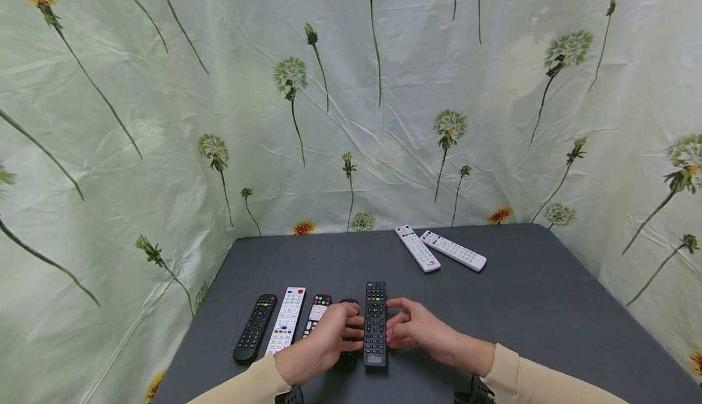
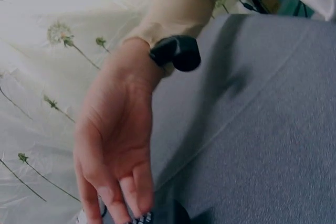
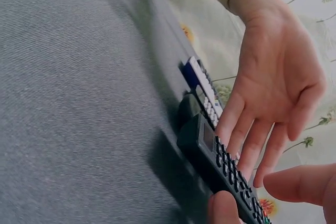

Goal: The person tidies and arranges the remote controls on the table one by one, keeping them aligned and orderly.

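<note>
On desk (image 1: 510, 312): slim black remote (image 1: 375, 328), between left grip (image 1: 325, 336) and right grip (image 1: 426, 333). Left: loose fingers, clasping nothing. Right: relaxed, unclenched, fingertips at remote's edge. Hazards: uneven side pressure could skew remote; low left grip could nudge half-hidden remote (image 1: 350, 301) beneath.

Dimmer wrist views, soft shadows across the tabletop (image 3: 79, 114)
</note>
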Motion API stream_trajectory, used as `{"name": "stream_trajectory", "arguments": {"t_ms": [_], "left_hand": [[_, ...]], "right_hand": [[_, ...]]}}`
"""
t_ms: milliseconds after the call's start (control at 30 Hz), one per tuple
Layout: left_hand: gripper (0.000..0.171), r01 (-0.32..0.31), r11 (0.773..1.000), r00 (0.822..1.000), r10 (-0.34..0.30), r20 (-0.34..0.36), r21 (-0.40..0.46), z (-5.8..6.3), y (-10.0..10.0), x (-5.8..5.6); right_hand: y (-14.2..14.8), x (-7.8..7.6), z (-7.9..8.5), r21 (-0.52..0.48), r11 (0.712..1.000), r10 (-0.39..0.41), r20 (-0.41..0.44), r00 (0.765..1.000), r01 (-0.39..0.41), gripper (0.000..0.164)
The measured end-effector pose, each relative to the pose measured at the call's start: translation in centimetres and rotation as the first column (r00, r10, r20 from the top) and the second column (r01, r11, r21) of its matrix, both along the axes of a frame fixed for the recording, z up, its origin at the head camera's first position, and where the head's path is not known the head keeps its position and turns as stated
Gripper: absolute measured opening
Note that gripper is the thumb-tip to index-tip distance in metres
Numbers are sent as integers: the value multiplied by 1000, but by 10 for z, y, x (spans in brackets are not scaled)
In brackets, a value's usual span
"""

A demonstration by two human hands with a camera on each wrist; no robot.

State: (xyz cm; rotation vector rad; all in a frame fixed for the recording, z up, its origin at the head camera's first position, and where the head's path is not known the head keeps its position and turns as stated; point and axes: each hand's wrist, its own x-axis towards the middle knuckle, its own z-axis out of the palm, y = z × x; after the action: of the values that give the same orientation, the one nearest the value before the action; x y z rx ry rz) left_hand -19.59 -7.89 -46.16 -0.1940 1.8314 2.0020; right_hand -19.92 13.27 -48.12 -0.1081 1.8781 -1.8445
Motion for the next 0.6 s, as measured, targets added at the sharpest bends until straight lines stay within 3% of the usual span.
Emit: {"name": "stream_trajectory", "arguments": {"t_ms": [200, 600], "left_hand": [[51, 15, 1000, 999, -16, 40, 17, 1, -1, 6], [61, 55, 997, 997, -57, 51, 45, 4, 2, 14]], "right_hand": [[0, 3, -8, 1, 1000, 12, 24, 1000, -12, 72], [2, 5, -14, -21, 998, 59, 36, 998, -58, 68]]}}
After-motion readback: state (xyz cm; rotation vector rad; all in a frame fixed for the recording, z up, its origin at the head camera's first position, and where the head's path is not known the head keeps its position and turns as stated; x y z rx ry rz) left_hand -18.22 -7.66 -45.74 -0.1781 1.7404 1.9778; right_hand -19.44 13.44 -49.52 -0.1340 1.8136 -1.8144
